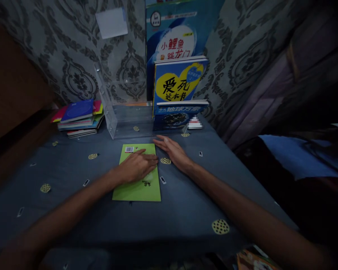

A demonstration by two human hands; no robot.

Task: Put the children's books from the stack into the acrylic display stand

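A thin green book (135,192) lies flat on the cloth-covered table, a barcode showing near its upper left corner. Across its middle rests my left hand (138,167), palm down with the fingers stretched to the right. My right hand (173,150) is at the book's upper right edge, its fingers extended and fingertips by the corner; whether they touch the book I cannot tell. Behind both hands stands a clear acrylic book rack (108,108). Its right side holds several upright books, among them a blue book with a yellow heart (171,80) and a dark blue book (174,118) in front.
A stack of books (80,116) sits left of the rack. Tall at the back is a blue picture book (174,33). A small blurred white item (195,123) lies right of the rack. Patterned wall behind, a curtain (261,90) and blue cloth (298,155) at right.
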